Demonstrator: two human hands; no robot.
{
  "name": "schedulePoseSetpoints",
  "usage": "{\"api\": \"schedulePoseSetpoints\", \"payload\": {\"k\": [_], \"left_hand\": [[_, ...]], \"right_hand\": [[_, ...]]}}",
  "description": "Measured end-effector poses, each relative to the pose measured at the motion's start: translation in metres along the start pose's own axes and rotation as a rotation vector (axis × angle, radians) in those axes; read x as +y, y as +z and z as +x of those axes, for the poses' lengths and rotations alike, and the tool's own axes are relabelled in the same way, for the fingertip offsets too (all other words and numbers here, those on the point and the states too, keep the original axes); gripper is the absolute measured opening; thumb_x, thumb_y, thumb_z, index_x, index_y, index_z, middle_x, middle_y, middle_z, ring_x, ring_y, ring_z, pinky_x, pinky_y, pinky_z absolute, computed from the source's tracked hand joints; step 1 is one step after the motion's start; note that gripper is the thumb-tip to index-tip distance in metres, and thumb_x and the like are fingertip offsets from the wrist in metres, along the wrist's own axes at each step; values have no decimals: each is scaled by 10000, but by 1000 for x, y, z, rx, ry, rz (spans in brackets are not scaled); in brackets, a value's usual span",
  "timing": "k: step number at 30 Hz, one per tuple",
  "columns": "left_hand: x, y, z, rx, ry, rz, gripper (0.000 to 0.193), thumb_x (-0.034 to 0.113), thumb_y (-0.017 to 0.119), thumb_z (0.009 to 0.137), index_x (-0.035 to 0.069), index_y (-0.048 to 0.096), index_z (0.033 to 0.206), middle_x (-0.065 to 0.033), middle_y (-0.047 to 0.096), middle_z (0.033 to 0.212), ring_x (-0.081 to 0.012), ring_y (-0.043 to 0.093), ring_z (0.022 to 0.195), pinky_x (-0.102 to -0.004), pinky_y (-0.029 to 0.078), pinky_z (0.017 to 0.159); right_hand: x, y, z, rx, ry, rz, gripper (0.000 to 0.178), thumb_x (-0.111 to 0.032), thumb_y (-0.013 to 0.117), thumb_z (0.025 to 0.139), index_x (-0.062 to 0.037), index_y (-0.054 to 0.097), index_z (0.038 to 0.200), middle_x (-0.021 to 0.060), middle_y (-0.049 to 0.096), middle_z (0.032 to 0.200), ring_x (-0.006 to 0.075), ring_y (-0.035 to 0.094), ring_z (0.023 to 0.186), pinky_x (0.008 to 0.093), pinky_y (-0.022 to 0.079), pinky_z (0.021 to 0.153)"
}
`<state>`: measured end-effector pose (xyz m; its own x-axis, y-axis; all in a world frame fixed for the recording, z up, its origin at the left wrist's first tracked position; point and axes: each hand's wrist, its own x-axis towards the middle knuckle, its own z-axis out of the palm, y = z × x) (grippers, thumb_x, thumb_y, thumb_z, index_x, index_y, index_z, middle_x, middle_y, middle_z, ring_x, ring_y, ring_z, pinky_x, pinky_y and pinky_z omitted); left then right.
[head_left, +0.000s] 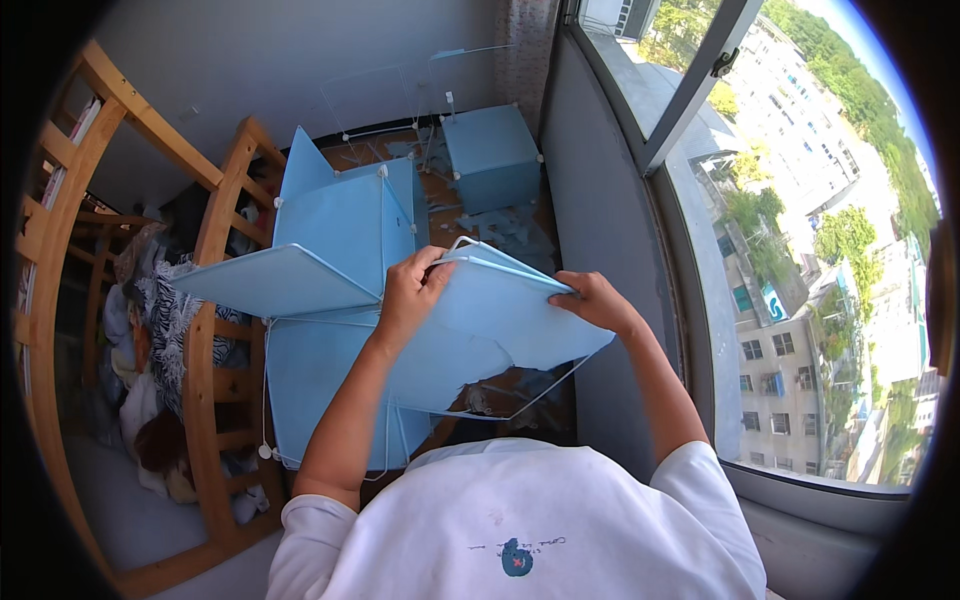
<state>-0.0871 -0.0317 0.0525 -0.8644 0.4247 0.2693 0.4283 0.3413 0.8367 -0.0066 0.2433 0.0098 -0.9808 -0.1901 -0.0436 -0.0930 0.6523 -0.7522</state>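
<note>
Between my hands is a small stack of light blue plastic panels (490, 310) with white wire frames, tilted in front of my chest. The top panel's sheet is torn away along its lower edge, leaving a ragged gap with bare wire below. My left hand (408, 292) is closed on the upper left corner, thumb on top. At the upper right edge, my right hand (597, 302) grips the panels, its fingers partly hidden. Just beyond and to the left stands a blue panel cabinet (345, 225) with white corner connectors. One of its panels (285, 277) sticks out to the left.
Farther back stands another blue cube (492, 150), near bare wire frames (365, 98). Broken blue scraps (515, 232) litter the brown floor. A wooden bunk bed frame (205, 300) with clothes (140, 340) borders the left; a window (690, 200) lines the right wall.
</note>
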Motion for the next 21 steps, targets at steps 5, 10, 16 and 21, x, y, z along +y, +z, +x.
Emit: {"api": "schedulePoseSetpoints", "payload": {"k": [5, 10, 16, 21], "left_hand": [[5, 18, -8, 88, 13, -3, 194, 103, 587, 847, 25, 614, 1023, -135, 651, 871, -192, 633, 717, -280, 472, 604], [9, 36, -15, 99, 33, 95, 274, 87, 571, 855, 66, 602, 1126, -171, 649, 928, -259, 644, 742, -311, 485, 629], [5, 37, -27, 165, -17, 211, 256, 60, 560, 850, 18, 607, 1098, -185, 650, 918, -291, 651, 770, -335, 499, 661], [2, 40, -35, 138, -14, 281, 195, 112, 520, 883, -3, 607, 1015, -187, 631, 804, -298, 614, 676, -355, 472, 604]], "right_hand": [[-35, 28, 12, 412, -125, -306, 473, -224, 718, 745, -54, 541, 1150, 116, 612, 1034, 257, 598, 917, 338, 492, 777], [-75, 53, 29, 694, -263, -275, 367, -179, 745, 680, -38, 533, 943, 101, 575, 970, 276, 562, 893, 351, 461, 745], [-69, 64, 41, 576, -271, -271, 268, -239, 687, 746, -60, 557, 897, 75, 568, 889, 231, 552, 841, 326, 468, 661], [-60, 77, 37, 457, 60, 180, 364, -304, 659, 797, -25, 561, 1009, 107, 608, 889, 217, 615, 755, 292, 491, 576]]}}
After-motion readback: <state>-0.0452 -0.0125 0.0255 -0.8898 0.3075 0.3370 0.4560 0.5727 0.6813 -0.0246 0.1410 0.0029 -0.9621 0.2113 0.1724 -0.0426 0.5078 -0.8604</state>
